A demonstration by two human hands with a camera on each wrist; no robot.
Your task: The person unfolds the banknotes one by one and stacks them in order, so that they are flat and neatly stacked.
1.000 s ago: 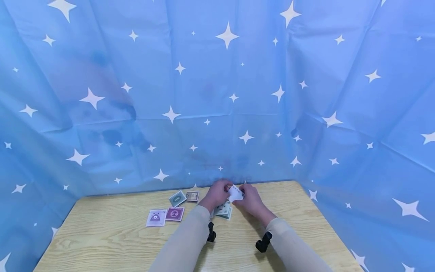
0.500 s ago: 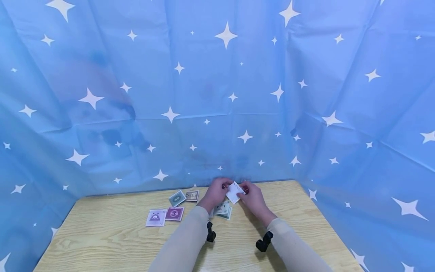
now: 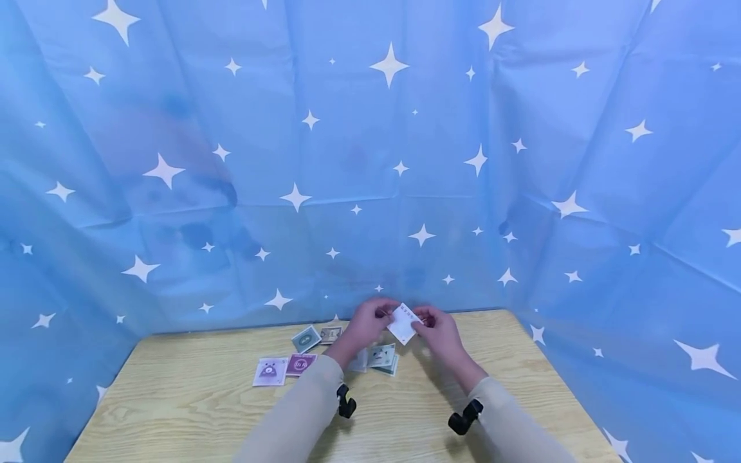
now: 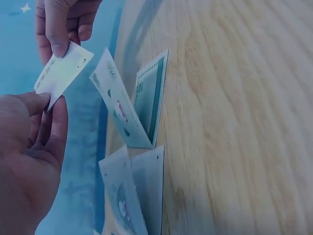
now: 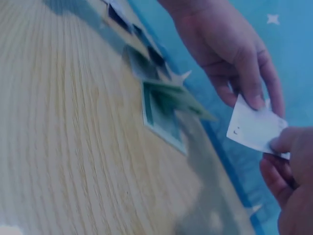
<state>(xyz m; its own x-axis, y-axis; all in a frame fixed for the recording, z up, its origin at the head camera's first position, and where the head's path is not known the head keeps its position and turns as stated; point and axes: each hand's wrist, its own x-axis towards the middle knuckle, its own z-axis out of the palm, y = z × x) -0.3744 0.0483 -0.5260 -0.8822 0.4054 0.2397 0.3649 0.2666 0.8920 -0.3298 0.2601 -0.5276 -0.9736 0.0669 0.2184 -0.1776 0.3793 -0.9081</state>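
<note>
Between my two hands is a small white paper card [image 3: 403, 324] with a row of printed characters along one edge, held above the back of the table. My left hand [image 3: 366, 325] pinches its left side between thumb and fingers. On the opposite side, the thumb and fingers of my right hand [image 3: 444, 335] pinch it too. The left wrist view shows the card [image 4: 63, 72] gripped at both ends. Just below it stands a folded green-and-white paper card [image 4: 122, 105], its halves spread apart. Beside that lies a pale folded card [image 4: 146, 188].
Left of my left forearm are a purple monster card [image 3: 269, 372], a magenta card [image 3: 301, 364], a dark green card [image 3: 306, 338] and a brown card [image 3: 331, 334]. They lie on a wooden table [image 3: 191, 411]. A blue star-patterned curtain [image 3: 359, 148] hangs behind its back edge.
The white card has turned its printed face more fully into view and risen slightly. My forearms have spread apart, uncovering the pale card by the left wrist. The cards on the table stay put.
</note>
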